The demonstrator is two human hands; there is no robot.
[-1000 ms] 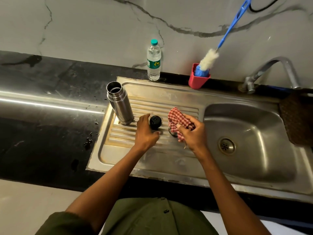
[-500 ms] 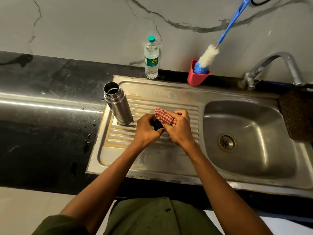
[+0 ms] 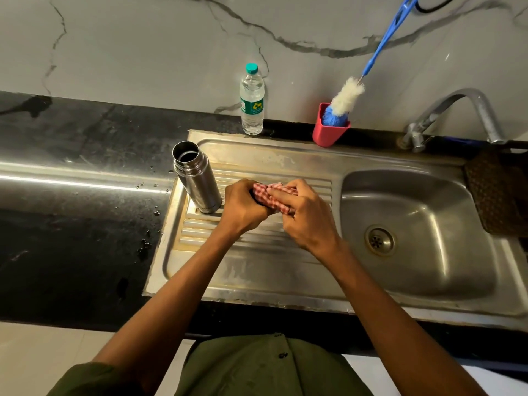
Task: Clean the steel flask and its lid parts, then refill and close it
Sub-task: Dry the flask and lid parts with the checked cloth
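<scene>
Head view. You are standing at a steel sink [image 3: 423,307], both forearms reaching over the ribbed drainboard [image 3: 257,247]. Your left hand [image 3: 243,207] is curling its fingers around one end of a red checked cloth [image 3: 270,192], and your right hand [image 3: 307,212] is gripping the other end, fingers laid over the fabric; the two hands are touching each other above the ribs. Whatever the cloth is wrapping is hidden, so you cannot tell which lid part lies inside. The flask [image 3: 197,180] is standing upright and uncapped at the drainboard's left edge, just beside your left hand, its mouth open. A water bottle [image 3: 251,104] with a green cap is standing upright against the wall, behind the drainboard. To its right, a red holder [image 3: 328,134] is carrying a brush [image 3: 347,97] whose blue handle is leaning up to the right. The tap [image 3: 463,110] is arching over the basin's far right corner. Water drops are lying on the black counter [image 3: 71,224].
</scene>
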